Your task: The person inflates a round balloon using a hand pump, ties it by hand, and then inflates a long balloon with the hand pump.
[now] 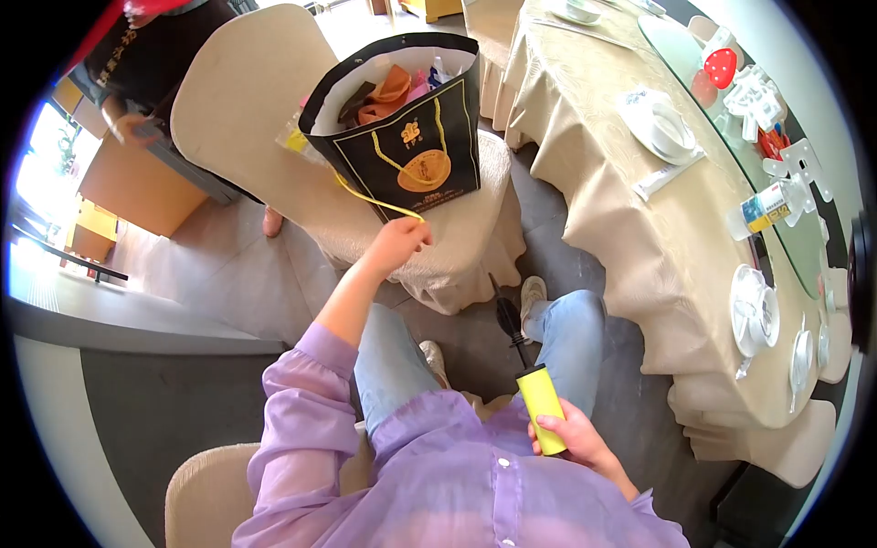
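Note:
My left hand (400, 245) reaches forward with its fingers closed on a thin yellow strip (370, 198). The strip runs up toward the side of a black paper gift bag (411, 137); whether it is a cord or a limp long balloon I cannot tell. The bag has yellow cord handles and a gold print, stands upright on a cloth-covered chair (470, 233), and is filled with colourful items (388, 91). Low by my lap, my right hand (575, 434) is wrapped round a yellow-green balloon pump (541, 402). Its black nozzle (508, 315) points away from me, between my knees.
To the right curves a table with a beige cloth (612, 183), wrapped dishes (658, 125) and a glass turntable (722, 137). White plastic parts (756, 99), a red balloon (720, 68) and a labelled roll (766, 208) lie there. Another person (146, 55) stands at the upper left.

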